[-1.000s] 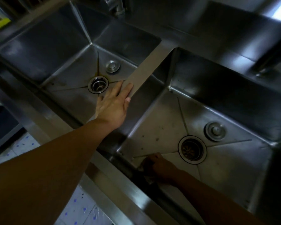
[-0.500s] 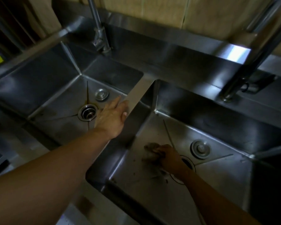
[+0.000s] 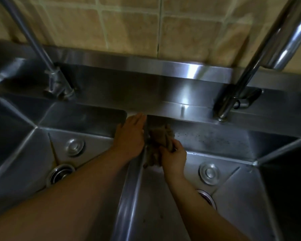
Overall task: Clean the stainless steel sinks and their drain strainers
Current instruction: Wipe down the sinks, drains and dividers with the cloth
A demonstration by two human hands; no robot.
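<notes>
left hand: my fingers flat, resting on divider
right hand: I grip brown rag, just right of divider, against back wall

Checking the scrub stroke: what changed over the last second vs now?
The right hand, gripping the brown scrubber, went from the near floor of the right sink up to its far left corner by the divider. The left hand slid further along the divider toward the back. Unchanged: left hand flat on the divider, both round stoppers lying beside their drains.
</notes>
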